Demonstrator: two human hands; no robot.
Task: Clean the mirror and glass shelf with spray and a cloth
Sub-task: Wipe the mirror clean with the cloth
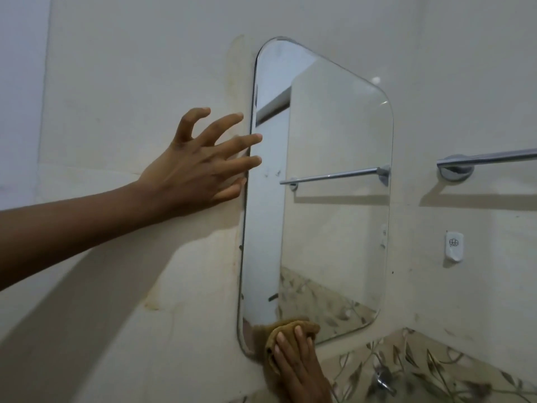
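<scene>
**Cloth at the mirror's bottom corner, glass lying upward from it**

Head view: the mirror [319, 184] hangs on a pale wall [122, 82]. It is a tall pane with rounded corners, and its long axis runs nearly twelve to six, tipped slightly toward one o'clock. The right hand [299, 365] comes up from six o'clock of the picture. Its fingers lie flat over a bunched tan cloth [287, 327], pressing it onto the mirror's seven o'clock corner; the thumb is hidden. The left hand [200, 164] holds nothing. Its fingers are spread wide and its fingertips are at the mirror's nine o'clock edge, apparently bracing there.

The right hand is the working hand and the nearer one to the glass it must cover. Almost all of the mirror lies toward twelve and one o'clock from the cloth, so the next strokes should probably run up the long axis. A few dark specks show at about eight o'clock on the glass.

Neither the glass shelf nor the spray is in view.

A chrome towel rail [488, 158] sits at three o'clock of the mirror and is doubled in the reflection. Below it is a small white hook [454, 245] bearing a tiny emblem that is too small to read. No other writing or brand shows. A leaf-patterned tile band [436, 367] runs at five o'clock.
</scene>
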